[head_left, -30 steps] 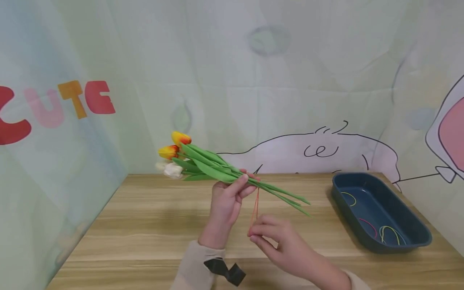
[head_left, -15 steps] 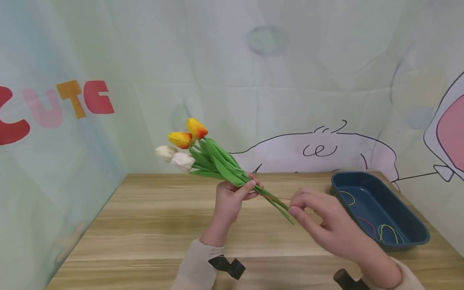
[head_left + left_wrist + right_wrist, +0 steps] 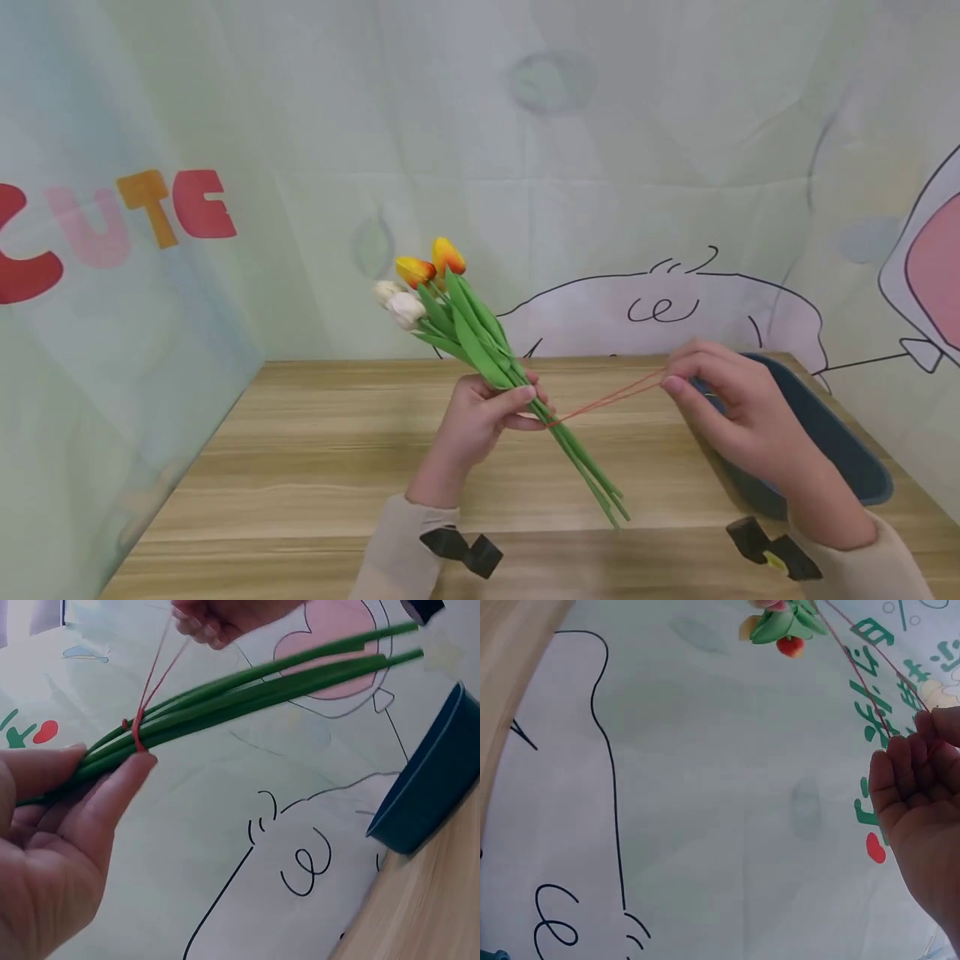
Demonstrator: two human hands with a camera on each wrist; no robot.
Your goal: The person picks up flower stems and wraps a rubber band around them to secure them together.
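Observation:
My left hand (image 3: 480,412) grips a bunch of artificial tulips (image 3: 472,329) by the stems, just below the leaves. Two blooms are yellow-orange and two white; they point up and left, and the stem ends slant down to the right. Between finger and thumb, my right hand (image 3: 738,417) pinches a red rubber band (image 3: 607,400), stretched taut out to the right of the bunch. In the left wrist view the band (image 3: 138,731) loops round the green stems (image 3: 247,690) right at the left fingertips. From the right wrist, two strands run to the pinching fingers (image 3: 904,761).
A dark blue tray (image 3: 873,479) stands on the right of the wooden table (image 3: 315,467), partly covered by my right hand and forearm. Behind the table hangs a printed cloth (image 3: 315,167). Dark straps (image 3: 461,552) are on both sleeves.
My right hand has swung up and right from below the bunch, drawing the rubber band out sideways. The left hand has tilted the tulips more upright, their stem ends now lower.

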